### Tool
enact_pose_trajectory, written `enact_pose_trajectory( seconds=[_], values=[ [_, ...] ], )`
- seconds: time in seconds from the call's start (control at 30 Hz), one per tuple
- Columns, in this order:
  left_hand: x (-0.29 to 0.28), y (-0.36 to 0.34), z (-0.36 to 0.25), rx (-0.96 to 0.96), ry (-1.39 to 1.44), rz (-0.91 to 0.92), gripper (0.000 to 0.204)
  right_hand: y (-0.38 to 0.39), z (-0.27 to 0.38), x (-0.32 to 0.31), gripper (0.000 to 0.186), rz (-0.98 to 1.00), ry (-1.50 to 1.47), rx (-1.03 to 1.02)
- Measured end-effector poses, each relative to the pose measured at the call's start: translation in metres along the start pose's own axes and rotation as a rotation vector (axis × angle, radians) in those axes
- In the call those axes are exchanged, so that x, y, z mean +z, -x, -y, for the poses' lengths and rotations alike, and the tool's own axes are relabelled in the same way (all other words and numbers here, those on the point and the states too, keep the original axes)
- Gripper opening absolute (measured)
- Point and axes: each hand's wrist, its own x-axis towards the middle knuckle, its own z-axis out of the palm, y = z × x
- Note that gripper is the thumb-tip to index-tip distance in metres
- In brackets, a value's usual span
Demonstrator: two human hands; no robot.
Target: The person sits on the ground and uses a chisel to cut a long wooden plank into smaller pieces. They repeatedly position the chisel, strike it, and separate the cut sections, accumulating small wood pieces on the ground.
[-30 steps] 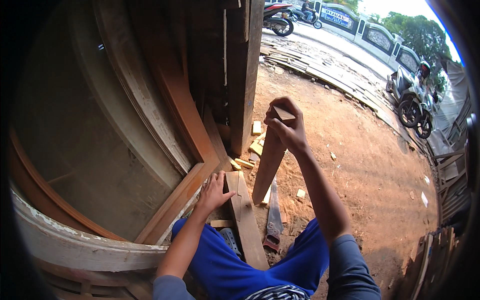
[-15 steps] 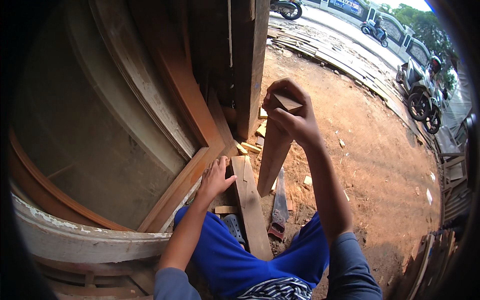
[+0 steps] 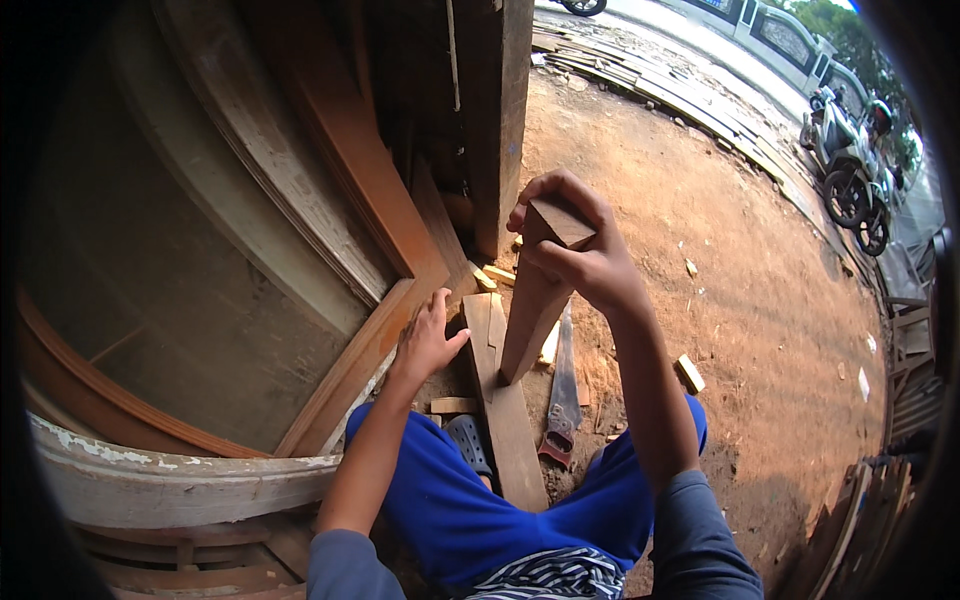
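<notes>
My right hand (image 3: 590,245) grips the top of a dark wooden post (image 3: 530,330), held nearly upright, its lower end appearing to meet a long plank (image 3: 510,445) that lies between my legs; whether it presses on it, I cannot tell. Just left of the plank, my left hand (image 3: 430,340) has its fingers apart and holds nothing. A handsaw (image 3: 560,390) with a red-rimmed handle lies to the right of the plank. Small pale offcuts (image 3: 690,372) are scattered around it on the dirt.
Leaning wooden frames and panels (image 3: 340,170) fill the left side beside a vertical timber column (image 3: 500,120). Dirt ground (image 3: 770,380) stretches to loose boards (image 3: 660,85) along a road. Parked motorbikes (image 3: 850,180) stand at upper right, stacked boards (image 3: 840,530) at lower right.
The post's lower end has shifted left from above the saw onto the plank's line. My left hand has come off the plank's top. The passing motorbike rider has moved rightward along the road.
</notes>
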Motion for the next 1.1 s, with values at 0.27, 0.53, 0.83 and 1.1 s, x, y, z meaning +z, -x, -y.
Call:
enact_pose_trajectory(
  seconds=[0.27,0.53,0.83,1.1],
  values=[
    [-0.004,0.001,-0.008,-0.062,-0.002,0.007,0.066,0.015,0.011,0.008,0.031,-0.326,-0.252,0.111],
    [-0.009,0.007,-0.011,-0.073,0.083,-0.014,0.069,0.014,0.005,0.018,0.048,-0.429,-0.126,0.068],
    [-0.03,0.002,-0.006,0.205,0.517,-0.098,0.107,-0.008,0.015,0.058,0.053,-0.255,0.131,0.214],
    [-0.027,0.002,0.01,0.18,0.538,-0.147,0.12,-0.027,-0.004,0.083,0.065,-0.194,0.483,-0.004]
  ],
)
